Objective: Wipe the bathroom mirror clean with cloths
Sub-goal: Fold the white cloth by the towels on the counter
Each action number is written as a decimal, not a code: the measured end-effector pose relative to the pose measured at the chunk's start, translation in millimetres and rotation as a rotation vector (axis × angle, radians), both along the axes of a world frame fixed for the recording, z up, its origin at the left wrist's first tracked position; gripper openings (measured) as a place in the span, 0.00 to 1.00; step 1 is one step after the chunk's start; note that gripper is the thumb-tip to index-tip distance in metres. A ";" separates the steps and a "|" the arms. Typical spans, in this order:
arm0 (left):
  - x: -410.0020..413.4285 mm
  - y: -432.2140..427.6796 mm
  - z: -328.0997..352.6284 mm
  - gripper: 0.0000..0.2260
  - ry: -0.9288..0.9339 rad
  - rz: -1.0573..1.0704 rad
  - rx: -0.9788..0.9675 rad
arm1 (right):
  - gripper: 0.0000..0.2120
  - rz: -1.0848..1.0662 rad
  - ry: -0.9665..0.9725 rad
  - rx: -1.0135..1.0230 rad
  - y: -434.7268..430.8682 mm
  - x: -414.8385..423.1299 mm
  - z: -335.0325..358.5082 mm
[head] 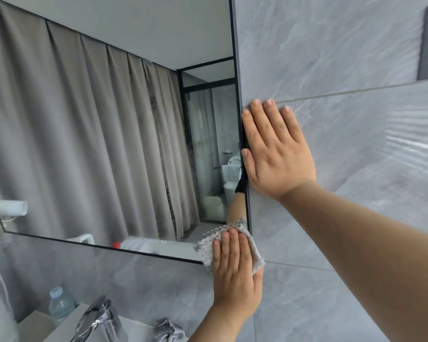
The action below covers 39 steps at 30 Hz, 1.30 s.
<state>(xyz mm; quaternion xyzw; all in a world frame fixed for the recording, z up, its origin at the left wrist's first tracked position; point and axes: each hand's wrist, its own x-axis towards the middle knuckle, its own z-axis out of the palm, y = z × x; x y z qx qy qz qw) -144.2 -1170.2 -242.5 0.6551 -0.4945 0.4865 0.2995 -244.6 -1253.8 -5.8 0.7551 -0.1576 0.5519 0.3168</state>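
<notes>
Grey tiled wall [344, 58] surrounds the mirror [109, 119], at whose lower right corner the left hand [235, 275] presses a cloth [206, 248] with flat fingers, the right hand [274, 154] spread flat just beside its right edge, a tap [94, 319] and bottle [61, 303] below it.

This is a bathroom. A mirror [158, 33] hangs on a grey tile wall [331, 58] above a tap [94, 317]. In the glass you can see a toilet [231, 166] and a curtain [84, 132].
</notes>
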 end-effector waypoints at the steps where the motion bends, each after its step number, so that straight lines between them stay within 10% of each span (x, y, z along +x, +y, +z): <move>1: -1.8 3.1 0.8 0.35 0.010 -0.041 0.027 | 0.29 0.001 0.002 0.006 0.6 -0.6 0.0; 10: -43.4 53.3 39.7 0.25 0.688 -0.632 0.091 | 0.28 0.294 0.016 0.353 21.7 -34.1 -55.2; 20: -151.8 154.9 -18.7 0.16 1.943 -0.791 -0.023 | 0.11 0.262 -0.237 1.651 165.7 -199.4 -297.8; 24: -190.7 207.4 -37.9 0.24 2.382 -0.756 0.014 | 0.23 0.322 -0.440 2.126 235.3 -227.6 -324.5; 30: -238.8 255.6 -71.9 0.29 2.595 -0.720 -0.010 | 0.23 0.493 -0.730 2.608 297.6 -257.0 -345.3; 39: -251.9 316.2 -119.1 0.09 2.278 -0.695 0.330 | 0.09 0.348 -0.820 2.478 339.8 -303.9 -359.0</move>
